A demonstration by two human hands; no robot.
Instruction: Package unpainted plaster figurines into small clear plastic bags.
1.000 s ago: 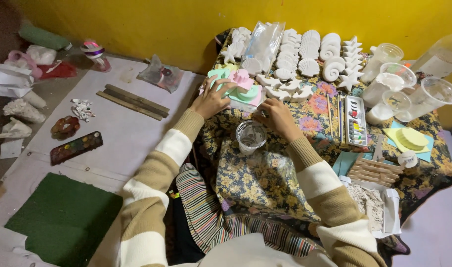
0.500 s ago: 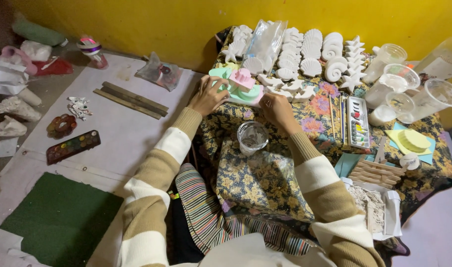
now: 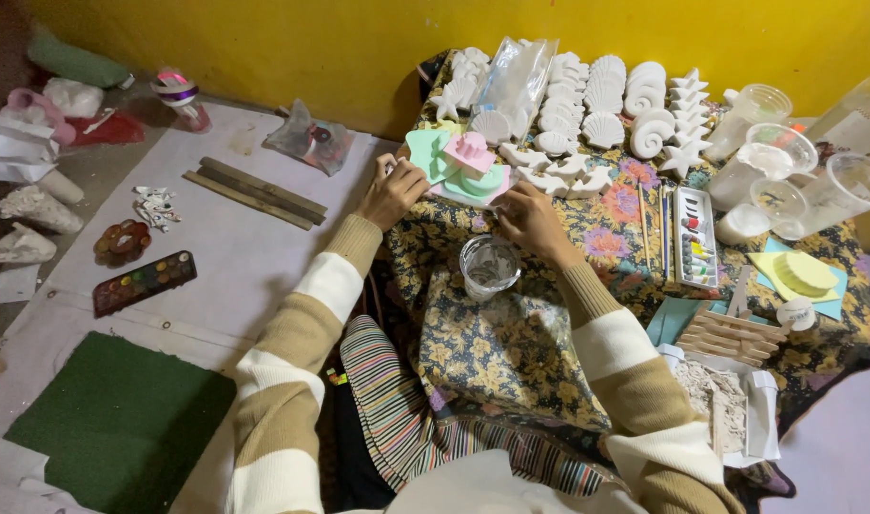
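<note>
**Both hands at the painted plaster pieces on the floral cloth**

Left hand (image 3: 392, 193): fingers curled, tips at the left edge of the pastel-painted pieces (image 3: 463, 164), beside the mint slab. Can't tell if it pinches it or just touches. Right hand (image 3: 533, 221): fingers bent down at the near right edge of the same cluster, by the pink sheet under it; grip hidden by the knuckles, can't tell.

The cluster sits at the near left of the low table (image 3: 511, 333), w/ floral cloth. About 4 painted pcs: 1 mint slab, 1 pink block on top, 1 green round, 1 pink sheet; overlap makes the count unsure.

Counts nearby:
- 1 clear cup (image 3: 489, 266), just below and between the hands, contents unclear.
- White plaster shells and starfish (image 3: 606, 100) behind the cluster: 20+, too crowded for an exact no.; some hidden under 1 clear plastic bag (image 3: 518, 76).
- 1 paint set (image 3: 696, 238) right of the hands, brushes (image 3: 654, 224) beside it, roughly 3.
- Clear plastic cups (image 3: 787, 157) far right: about 5, one cut off by the frame edge.
- 1 stack of wooden sticks (image 3: 725, 333).

On the mat, left: 1 dark watercolour palette (image 3: 145, 282), 2 or 3 wooden strips (image 3: 254, 190), 1 green pad (image 3: 121, 419). Items at the far left edge are partly cut off and hard to identify.
</note>
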